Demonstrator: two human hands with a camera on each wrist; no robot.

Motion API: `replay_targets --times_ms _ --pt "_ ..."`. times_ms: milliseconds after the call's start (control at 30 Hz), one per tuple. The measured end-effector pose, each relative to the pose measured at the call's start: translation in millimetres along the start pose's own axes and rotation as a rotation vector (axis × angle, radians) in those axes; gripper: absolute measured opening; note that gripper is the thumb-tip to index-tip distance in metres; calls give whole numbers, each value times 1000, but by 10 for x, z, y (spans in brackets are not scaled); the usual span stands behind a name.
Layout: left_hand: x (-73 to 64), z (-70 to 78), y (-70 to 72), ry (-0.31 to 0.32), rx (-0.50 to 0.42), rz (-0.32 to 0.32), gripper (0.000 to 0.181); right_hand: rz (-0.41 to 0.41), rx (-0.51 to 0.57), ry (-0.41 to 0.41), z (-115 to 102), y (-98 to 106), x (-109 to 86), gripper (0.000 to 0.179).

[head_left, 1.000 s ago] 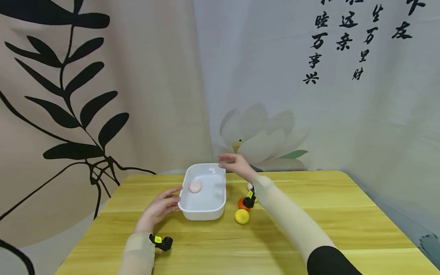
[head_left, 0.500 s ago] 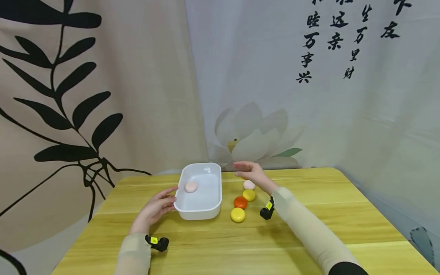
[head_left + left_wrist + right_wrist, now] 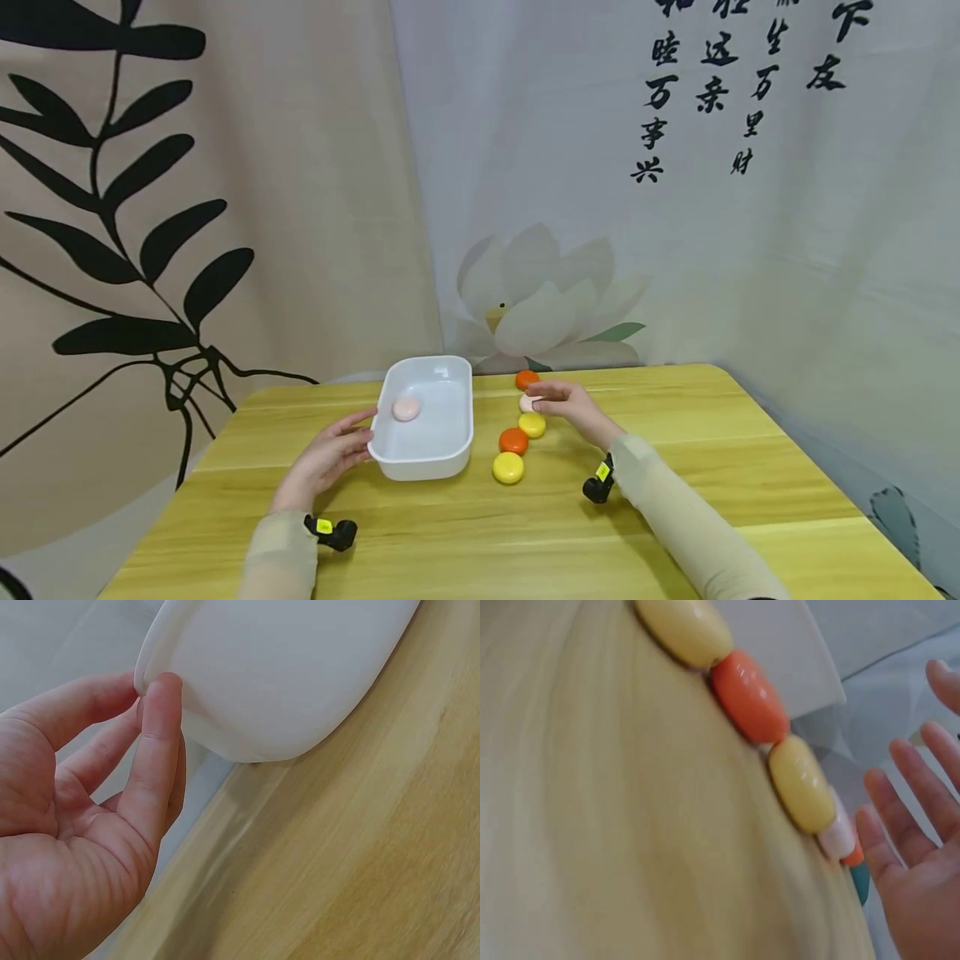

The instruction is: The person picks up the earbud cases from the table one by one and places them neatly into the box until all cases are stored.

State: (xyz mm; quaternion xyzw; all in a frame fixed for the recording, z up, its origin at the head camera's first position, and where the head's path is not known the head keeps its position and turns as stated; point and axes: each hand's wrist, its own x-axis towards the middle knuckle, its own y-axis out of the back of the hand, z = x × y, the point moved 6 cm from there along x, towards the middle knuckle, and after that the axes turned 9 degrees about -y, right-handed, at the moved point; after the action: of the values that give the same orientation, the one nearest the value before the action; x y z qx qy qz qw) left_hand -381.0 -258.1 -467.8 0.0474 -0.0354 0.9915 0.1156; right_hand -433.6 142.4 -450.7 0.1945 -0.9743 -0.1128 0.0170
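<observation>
A white rectangular tub [image 3: 427, 471] stands on the table with one pale pink glossy round piece [image 3: 407, 408] inside. My left hand [image 3: 330, 457] holds its left rim, thumb and fingertips meeting at the edge in the left wrist view. Right of the tub, flattened round pieces run in a line: a yellow one [image 3: 508, 468], an orange one [image 3: 513, 441], another yellow one [image 3: 532, 425], a pale pink one [image 3: 527, 403] and a far orange one [image 3: 527, 379]. My right hand [image 3: 573, 408] is over the pale pink piece, partly hiding it, fingers extended and spread in the right wrist view.
The wooden table [image 3: 600, 533] ends just behind the tub and the far orange piece. A printed cloth backdrop [image 3: 337, 208] with leaves, a lotus and black characters hangs behind it. Each wrist carries a small black camera [image 3: 597, 483].
My right hand has gone from above the tub's right rim, rightward and down to the pale pink piece in the line. The left hand stays at the tub; the head view has shifted slightly.
</observation>
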Motion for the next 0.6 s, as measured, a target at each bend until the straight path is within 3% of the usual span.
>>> replay_targets --times_ms 600 --pt "-15 8 -12 -2 3 -15 60 25 -9 -83 321 83 -15 42"
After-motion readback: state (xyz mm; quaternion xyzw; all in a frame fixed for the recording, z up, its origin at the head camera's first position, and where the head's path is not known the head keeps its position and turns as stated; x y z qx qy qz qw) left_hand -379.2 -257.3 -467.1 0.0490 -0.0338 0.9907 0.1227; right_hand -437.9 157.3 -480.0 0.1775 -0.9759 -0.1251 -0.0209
